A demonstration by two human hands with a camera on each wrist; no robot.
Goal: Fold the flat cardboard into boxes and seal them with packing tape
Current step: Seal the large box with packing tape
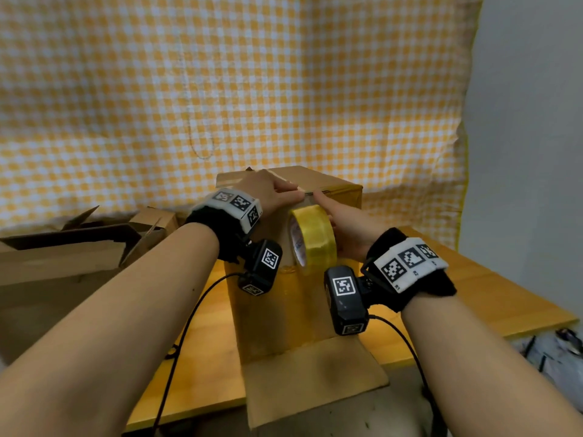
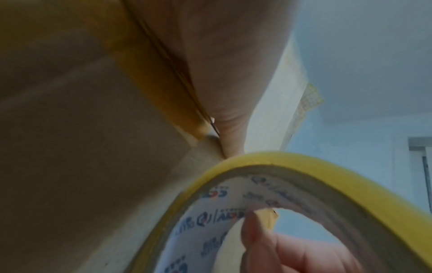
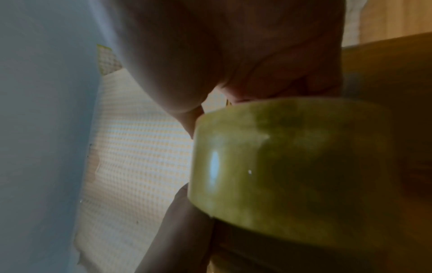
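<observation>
One box (image 1: 293,298), one tape roll (image 1: 312,238), two hands on them

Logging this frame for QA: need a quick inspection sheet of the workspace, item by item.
Surface: yellow wooden table, box standing on it.
Job's things: upright brown cardboard box, front flap hanging over the table edge, yellow tape strip down its front; yellow packing tape roll held against its upper front.
Clutter: opened brown cardboard pieces at left.
Grippers: left hand presses the box top; right hand grips the roll.
Cables: black cables run from both wrist cameras.
Surroundings: yellow checked cloth behind; grey wall at right.
</observation>
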